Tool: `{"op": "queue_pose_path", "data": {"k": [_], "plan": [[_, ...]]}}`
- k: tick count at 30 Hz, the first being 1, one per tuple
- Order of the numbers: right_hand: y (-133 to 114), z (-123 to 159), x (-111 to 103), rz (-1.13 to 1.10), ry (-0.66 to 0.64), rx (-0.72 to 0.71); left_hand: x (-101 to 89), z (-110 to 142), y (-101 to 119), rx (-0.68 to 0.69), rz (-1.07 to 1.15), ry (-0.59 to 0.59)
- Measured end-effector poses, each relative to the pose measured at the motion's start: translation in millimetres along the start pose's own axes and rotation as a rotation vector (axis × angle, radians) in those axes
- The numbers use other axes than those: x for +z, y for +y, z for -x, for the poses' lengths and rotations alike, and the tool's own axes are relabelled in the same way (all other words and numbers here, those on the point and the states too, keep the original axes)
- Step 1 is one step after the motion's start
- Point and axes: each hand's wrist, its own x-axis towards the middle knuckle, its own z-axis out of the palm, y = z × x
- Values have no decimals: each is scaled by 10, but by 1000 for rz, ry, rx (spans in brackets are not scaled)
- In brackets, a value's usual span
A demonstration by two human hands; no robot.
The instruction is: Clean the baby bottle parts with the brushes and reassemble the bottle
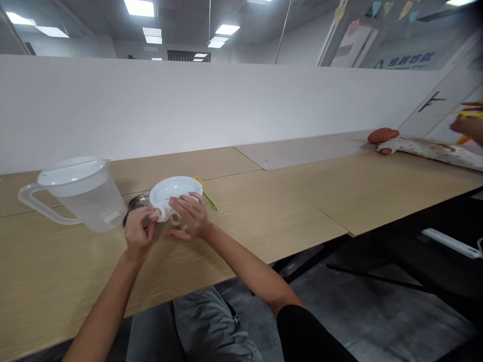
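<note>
Between my hands lies what looks like a baby bottle (pixel 163 212), with a white collar and a small clear loop handle. My left hand (pixel 139 232) is closed in a pinch on its pale tip at the left end. From the other side, my right hand (pixel 193 217) has its fingers wrapped over the bottle, thumb lower and apart; much of the bottle is hidden under it. Just behind is a white bowl (pixel 177 185). A shiny metal dish (pixel 139 200) sits beside it, partly covered by my left hand and the bowl.
A translucent lidded pitcher (pixel 94 201) stands at the left, its handle outward. A slim green and yellow tool (pixel 210 198) lies right of the bowl. On the far right, a doll (pixel 383 135) in patterned cloth lies on the table, near another person's hand (pixel 468 125).
</note>
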Motion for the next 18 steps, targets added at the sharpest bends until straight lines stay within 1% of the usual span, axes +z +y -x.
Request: {"op": "queue_pose_path", "data": {"k": [2,3,5,6,8,10,12,15,18], "plan": [[-67,-2,33,2,-76,-15,51,43,63,85,78,-56],[-86,-3,47,-9,-114,-14,71,58,86,95,110,-68],[-105,-13,70,-36,-158,1,98,69,128,33,151,-51],[-108,-23,80,-45,-156,14,107,63,150,-34,165,-31],[-116,-50,102,-44,-124,54,119,34,192,-222,203,-3],[-130,-82,126,-48,-102,101,125,-10,223,-423,269,-7],[-146,-107,150,-70,-117,140,129,-57,231,-572,355,-29],[-159,-120,171,-92,-156,165,145,-111,189,-697,496,-61],[-152,-112,175,-74,-158,175,171,-140,127,-777,616,-95]]}}
